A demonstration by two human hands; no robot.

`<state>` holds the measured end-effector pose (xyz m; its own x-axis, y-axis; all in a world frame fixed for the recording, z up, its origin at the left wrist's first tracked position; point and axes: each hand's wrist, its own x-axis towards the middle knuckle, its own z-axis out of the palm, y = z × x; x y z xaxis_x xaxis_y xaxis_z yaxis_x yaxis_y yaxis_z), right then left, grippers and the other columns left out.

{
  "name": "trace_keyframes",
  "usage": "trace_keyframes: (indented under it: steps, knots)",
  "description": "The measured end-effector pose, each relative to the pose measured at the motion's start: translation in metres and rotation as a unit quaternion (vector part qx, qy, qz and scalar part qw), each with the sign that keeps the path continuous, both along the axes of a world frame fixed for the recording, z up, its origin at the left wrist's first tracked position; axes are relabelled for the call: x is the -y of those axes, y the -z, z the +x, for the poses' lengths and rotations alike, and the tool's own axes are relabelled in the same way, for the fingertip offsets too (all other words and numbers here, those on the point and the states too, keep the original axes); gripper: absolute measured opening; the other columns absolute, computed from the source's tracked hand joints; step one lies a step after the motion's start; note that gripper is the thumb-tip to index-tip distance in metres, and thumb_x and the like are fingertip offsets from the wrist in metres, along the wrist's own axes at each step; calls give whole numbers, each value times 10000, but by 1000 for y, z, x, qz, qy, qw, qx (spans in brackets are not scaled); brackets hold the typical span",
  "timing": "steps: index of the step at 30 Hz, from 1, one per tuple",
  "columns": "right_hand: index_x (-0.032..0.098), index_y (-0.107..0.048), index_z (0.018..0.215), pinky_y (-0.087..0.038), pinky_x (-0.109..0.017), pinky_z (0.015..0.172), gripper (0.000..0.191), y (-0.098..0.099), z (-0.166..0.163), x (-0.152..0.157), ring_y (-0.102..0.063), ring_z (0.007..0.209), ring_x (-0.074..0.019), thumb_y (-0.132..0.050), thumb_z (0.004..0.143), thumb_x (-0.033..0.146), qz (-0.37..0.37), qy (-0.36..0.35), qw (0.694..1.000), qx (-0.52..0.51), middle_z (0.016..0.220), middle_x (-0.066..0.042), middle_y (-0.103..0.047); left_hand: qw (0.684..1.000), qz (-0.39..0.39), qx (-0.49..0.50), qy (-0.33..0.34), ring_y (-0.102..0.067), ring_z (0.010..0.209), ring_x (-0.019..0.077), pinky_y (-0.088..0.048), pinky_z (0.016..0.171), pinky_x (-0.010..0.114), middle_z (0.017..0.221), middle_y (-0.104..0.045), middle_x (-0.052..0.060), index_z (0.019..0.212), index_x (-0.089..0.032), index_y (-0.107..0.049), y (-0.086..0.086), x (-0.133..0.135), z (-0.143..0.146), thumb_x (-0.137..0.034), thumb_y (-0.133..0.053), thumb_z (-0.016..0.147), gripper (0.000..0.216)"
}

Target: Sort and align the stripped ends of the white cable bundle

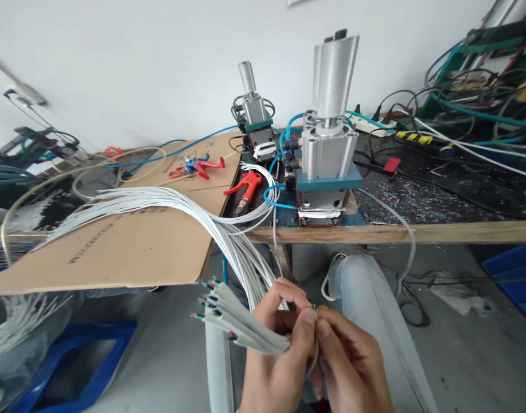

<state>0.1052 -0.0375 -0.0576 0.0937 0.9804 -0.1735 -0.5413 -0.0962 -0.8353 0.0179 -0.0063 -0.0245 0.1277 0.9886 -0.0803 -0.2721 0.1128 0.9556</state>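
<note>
My left hand (280,364) is closed round a bundle of light grey cables (243,321). Their stripped ends, with small coloured wires showing, stick out to the left. Its thumb and forefinger meet my right hand (353,361) at the tip of one grey cable (316,341). The right fingers are pinched on that same cable, close to its end, where a bit of green shows. Fingers hide most of the tip. From the hands, a long sheaf of white-grey cables (194,215) curves up and left over the cardboard.
A pneumatic machine (329,155) with a knurled cylinder stands at the bench edge, a smaller one (260,123) behind it. A red air gun (248,186) lies beside them, and a red-and-blue tool (202,165) rests on the cardboard (137,246). Blue hoses and a power strip (370,123) are behind.
</note>
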Motion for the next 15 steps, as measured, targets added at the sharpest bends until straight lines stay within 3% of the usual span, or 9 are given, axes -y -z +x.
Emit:
trace_keyframes:
  steps: [6,10,15]
  knots:
    - [189,-629,703,-304,-205,438,538,-1,-2,-3,-364,437,-71,-721,922,672,-22,9,1000,-2,538,64,-432,999,-35,10,8,-480,436,33,-432,347,128,834,-543,-48,858,-219,-622,-1,-1,-1,-433,-776,929,273]
    - [178,-687,728,-274,-206,434,540,-2,3,-7,-366,436,-71,-705,927,680,-10,-4,999,47,543,59,-425,998,-56,14,30,-577,410,62,-492,384,164,771,-575,-60,859,-218,-600,-4,-4,-2,-437,-829,888,318]
    - [195,-744,782,-348,-216,431,511,-3,13,-9,-351,436,-82,-691,936,680,17,0,995,99,534,56,-427,997,-59,1,49,-569,440,79,-455,423,157,628,-547,-67,872,-210,-648,-10,-11,-4,-482,-814,898,320]
